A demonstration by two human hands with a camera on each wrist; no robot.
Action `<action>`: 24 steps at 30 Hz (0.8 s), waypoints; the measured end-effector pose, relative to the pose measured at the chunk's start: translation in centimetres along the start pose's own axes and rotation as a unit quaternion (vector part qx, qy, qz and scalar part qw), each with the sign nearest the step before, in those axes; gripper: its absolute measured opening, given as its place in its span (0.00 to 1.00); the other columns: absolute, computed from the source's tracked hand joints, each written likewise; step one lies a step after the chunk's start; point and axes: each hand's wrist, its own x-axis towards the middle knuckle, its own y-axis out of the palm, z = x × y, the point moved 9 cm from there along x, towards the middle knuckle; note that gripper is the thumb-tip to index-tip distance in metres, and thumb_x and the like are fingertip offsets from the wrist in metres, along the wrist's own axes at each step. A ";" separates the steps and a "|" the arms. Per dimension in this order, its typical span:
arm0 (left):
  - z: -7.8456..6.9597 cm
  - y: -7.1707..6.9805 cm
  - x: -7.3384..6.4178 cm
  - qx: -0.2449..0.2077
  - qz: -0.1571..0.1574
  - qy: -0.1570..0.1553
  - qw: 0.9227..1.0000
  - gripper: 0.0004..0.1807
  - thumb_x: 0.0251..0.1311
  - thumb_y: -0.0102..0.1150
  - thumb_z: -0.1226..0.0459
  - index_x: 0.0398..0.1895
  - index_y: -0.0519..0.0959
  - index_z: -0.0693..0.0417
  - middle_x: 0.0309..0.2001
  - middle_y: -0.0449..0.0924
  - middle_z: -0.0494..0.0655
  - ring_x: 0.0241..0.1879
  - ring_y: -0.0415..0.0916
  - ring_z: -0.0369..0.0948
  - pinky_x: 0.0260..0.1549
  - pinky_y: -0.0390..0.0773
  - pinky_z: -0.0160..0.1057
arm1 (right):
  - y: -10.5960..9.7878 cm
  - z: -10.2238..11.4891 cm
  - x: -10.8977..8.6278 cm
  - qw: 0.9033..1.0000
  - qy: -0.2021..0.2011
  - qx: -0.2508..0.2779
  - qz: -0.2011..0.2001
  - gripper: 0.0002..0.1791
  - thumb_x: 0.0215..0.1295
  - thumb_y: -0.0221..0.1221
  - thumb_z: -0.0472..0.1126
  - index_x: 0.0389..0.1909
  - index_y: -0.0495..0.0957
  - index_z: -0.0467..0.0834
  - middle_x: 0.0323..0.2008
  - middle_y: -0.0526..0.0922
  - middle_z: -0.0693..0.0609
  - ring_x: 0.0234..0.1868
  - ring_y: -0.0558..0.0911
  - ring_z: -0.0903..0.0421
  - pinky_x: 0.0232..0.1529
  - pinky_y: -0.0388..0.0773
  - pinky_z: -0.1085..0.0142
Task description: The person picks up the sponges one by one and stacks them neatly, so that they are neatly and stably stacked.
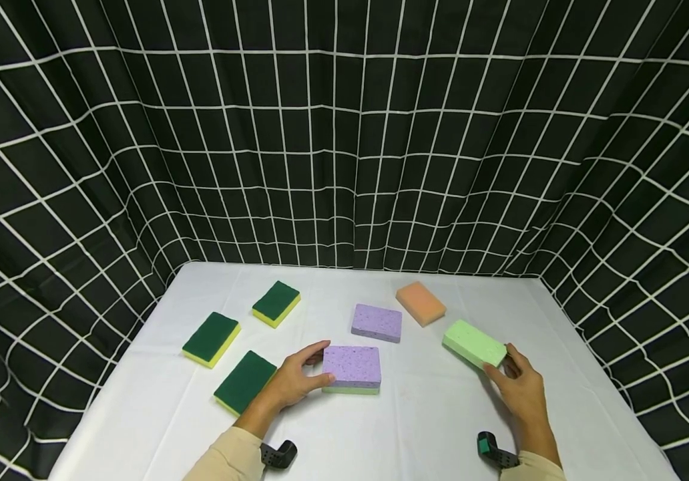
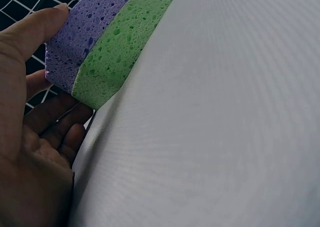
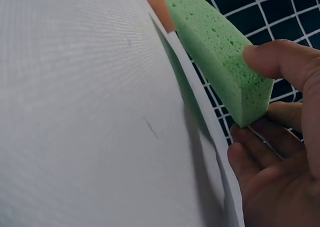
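Observation:
My left hand (image 1: 298,375) grips the left end of a purple sponge (image 1: 352,363), thumb on its near side. This purple sponge lies flat on a green sponge (image 2: 112,62), whose edge shows under it against the white cloth. To the right, my right hand (image 1: 520,386) pinches a light green sponge (image 1: 475,343) by its near right end. In the right wrist view that green sponge (image 3: 215,52) hangs tilted above the cloth, with its shadow below. The thumb presses one long side while the fingertips behind are partly hidden.
Another purple sponge (image 1: 377,323) lies behind the stack, with an orange sponge (image 1: 420,302) to its right. Green-and-yellow scouring sponges (image 1: 212,337) lie at the left, one beside my left wrist. A black gridded curtain (image 1: 344,167) surrounds the white-covered table (image 1: 428,427).

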 end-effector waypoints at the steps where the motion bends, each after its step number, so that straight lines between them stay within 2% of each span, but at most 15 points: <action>1: 0.0 0.0 0.0 0.000 0.001 -0.001 1.000 0.35 0.55 0.68 0.69 0.66 0.66 0.67 0.55 0.74 0.62 0.54 0.70 0.59 0.55 0.64 0.61 | -0.1 0.0 -0.1 1.000 0.004 0.007 -0.001 0.45 0.63 0.65 0.39 0.73 0.50 0.33 0.68 0.58 0.31 0.66 0.63 0.37 0.61 0.63 0.67; 5: 0.2 0.0 -0.1 0.000 0.003 -0.005 1.000 0.35 0.55 0.68 0.68 0.67 0.66 0.66 0.55 0.74 0.61 0.55 0.70 0.57 0.56 0.65 0.60 | -0.3 0.1 -0.3 0.999 0.013 0.028 -0.006 0.44 0.63 0.64 0.39 0.73 0.50 0.34 0.68 0.58 0.32 0.66 0.63 0.38 0.60 0.63 0.69; 11: 0.3 0.0 -0.1 -0.003 0.001 -0.003 1.000 0.35 0.55 0.69 0.68 0.66 0.67 0.64 0.55 0.74 0.62 0.55 0.70 0.59 0.55 0.64 0.60 | -0.6 0.5 -0.3 0.999 -0.006 0.048 -0.025 0.42 0.63 0.64 0.37 0.73 0.54 0.35 0.67 0.62 0.33 0.65 0.65 0.41 0.55 0.65 0.77; 18: 0.1 0.0 0.0 -0.005 0.007 0.000 1.000 0.36 0.55 0.68 0.68 0.67 0.65 0.67 0.56 0.73 0.62 0.56 0.69 0.59 0.56 0.64 0.61 | -1.0 1.2 -0.6 0.992 -0.019 0.112 -0.050 0.39 0.61 0.64 0.32 0.71 0.57 0.35 0.67 0.62 0.34 0.62 0.69 0.57 0.57 0.64 0.76; 24: 0.0 0.0 0.0 -0.006 0.009 -0.005 1.000 0.36 0.56 0.68 0.68 0.67 0.65 0.67 0.56 0.73 0.62 0.56 0.69 0.59 0.56 0.64 0.60 | -1.2 2.3 -0.7 0.985 -0.044 0.154 -0.057 0.39 0.58 0.65 0.27 0.70 0.59 0.33 0.66 0.63 0.35 0.59 0.71 0.62 0.58 0.64 0.74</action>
